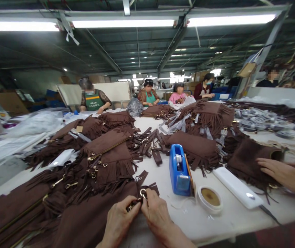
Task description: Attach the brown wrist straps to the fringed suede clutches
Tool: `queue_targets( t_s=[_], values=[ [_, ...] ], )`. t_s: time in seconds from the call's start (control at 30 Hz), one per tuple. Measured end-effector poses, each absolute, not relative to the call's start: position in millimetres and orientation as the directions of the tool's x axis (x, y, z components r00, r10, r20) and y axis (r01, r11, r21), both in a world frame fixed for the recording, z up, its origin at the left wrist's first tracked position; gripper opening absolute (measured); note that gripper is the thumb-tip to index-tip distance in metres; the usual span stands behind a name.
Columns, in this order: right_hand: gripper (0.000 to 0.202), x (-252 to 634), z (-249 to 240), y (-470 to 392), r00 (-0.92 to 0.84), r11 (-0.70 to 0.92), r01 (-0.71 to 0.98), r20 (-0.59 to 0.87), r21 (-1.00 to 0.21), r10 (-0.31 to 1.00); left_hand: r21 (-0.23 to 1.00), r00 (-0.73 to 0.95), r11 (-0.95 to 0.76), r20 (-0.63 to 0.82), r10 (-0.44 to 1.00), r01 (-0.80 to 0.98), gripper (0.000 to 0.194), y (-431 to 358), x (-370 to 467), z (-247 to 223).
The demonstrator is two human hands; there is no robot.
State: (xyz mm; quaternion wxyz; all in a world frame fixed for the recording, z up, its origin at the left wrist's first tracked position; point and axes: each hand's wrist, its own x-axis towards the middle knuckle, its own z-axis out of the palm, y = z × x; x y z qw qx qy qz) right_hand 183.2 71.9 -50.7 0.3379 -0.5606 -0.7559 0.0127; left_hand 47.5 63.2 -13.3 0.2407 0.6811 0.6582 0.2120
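At the front of the table my left hand (120, 218) is closed, its thumb and fingers pinching a brown strap with a metal clasp (129, 208). Close against it, my right hand (158, 215) is closed on the same strap, just below a gold ring (143, 193). The fingers partly hide how strap and clasp join. A brown fringed bag (93, 217) lies flat beneath and left of my left hand. More fringed bags with gold zips and snap hooks, such as this one (111, 144), are piled beyond it.
Right of my hands stand a blue tape dispenser (176, 172), a round tub of brown paste (210, 198) and a white corded device (237, 187). A co-worker's hand (278, 168) touches a brown bag (250, 158) at right. Short straps (149, 144) lie mid-table; several people work beyond.
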Motion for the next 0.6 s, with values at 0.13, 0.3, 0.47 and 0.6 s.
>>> queue_targets(
  t_s=[0.13, 0.3, 0.47, 0.6],
  values=[
    [0.012, 179.7, -54.7, 72.5, -0.166, 0.368, 0.852, 0.475, -0.372, 0.864, 0.598, 0.011, 0.011, -0.034, 0.999, 0.802, 0.022, 63.7, 48.0, -16.2],
    [0.012, 176.3, -57.3, 72.2, -0.148, 0.362, 0.857, 0.500, -0.365, 0.853, 0.591, -0.012, 0.023, -0.023, 1.000, 0.806, 0.022, 64.4, 49.5, -17.6],
    [0.011, 171.6, -61.5, 72.6, -0.122, 0.344, 0.867, 0.517, -0.359, 0.847, 0.563, -0.037, 0.036, -0.010, 0.999, 0.826, 0.022, 65.8, 51.2, -20.1],
    [0.013, 169.1, -64.4, 67.4, -0.118, 0.340, 0.865, 0.510, -0.368, 0.852, 0.560, -0.062, 0.048, 0.006, 0.998, 0.827, 0.023, 70.3, 52.3, -21.5]
  ],
)
